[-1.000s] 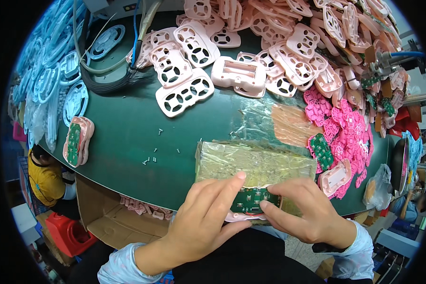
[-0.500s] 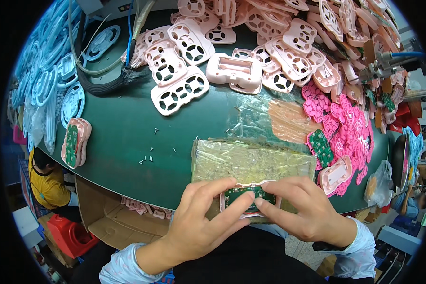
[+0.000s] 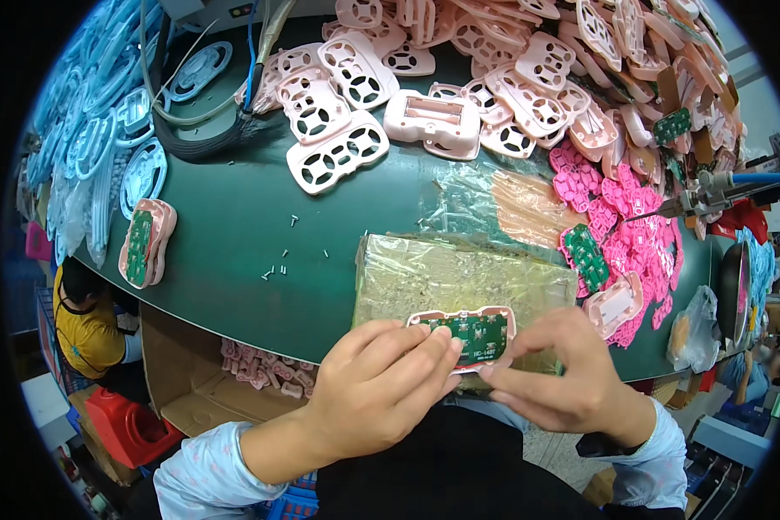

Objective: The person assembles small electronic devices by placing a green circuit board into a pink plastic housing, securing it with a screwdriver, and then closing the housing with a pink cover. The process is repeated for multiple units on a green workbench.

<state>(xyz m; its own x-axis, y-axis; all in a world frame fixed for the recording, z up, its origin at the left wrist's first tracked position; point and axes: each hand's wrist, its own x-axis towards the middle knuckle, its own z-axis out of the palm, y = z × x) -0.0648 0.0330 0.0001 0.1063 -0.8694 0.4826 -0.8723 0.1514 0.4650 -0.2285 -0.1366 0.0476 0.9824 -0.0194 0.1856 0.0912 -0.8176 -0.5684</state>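
Note:
A pale pink plastic shell (image 3: 496,311) with a green circuit board (image 3: 478,336) seated inside is held low over the near edge of the bench. My left hand (image 3: 386,377) grips its left side, fingers pressed over the board's lower left. At the right side, my right hand (image 3: 572,368) pinches the shell's lower right edge between thumb and fingers. Just beyond the shell lies a block wrapped in yellowish clear tape (image 3: 442,273). Part of the board and the shell's underside are hidden by my hands.
Pink shells (image 3: 338,156) are heaped at the back, bright pink rubbery pieces (image 3: 641,225) at right. Another shell with a board (image 3: 147,243) lies left; loose screws (image 3: 273,270) lie mid-bench. A powered screwdriver (image 3: 711,191) juts in from the right. A seated person (image 3: 95,325) is at left.
Both hands' fingertips have come off the board's middle; more of the board shows now. My right hand has shifted to the shell's lower right edge. The view has shifted slightly.

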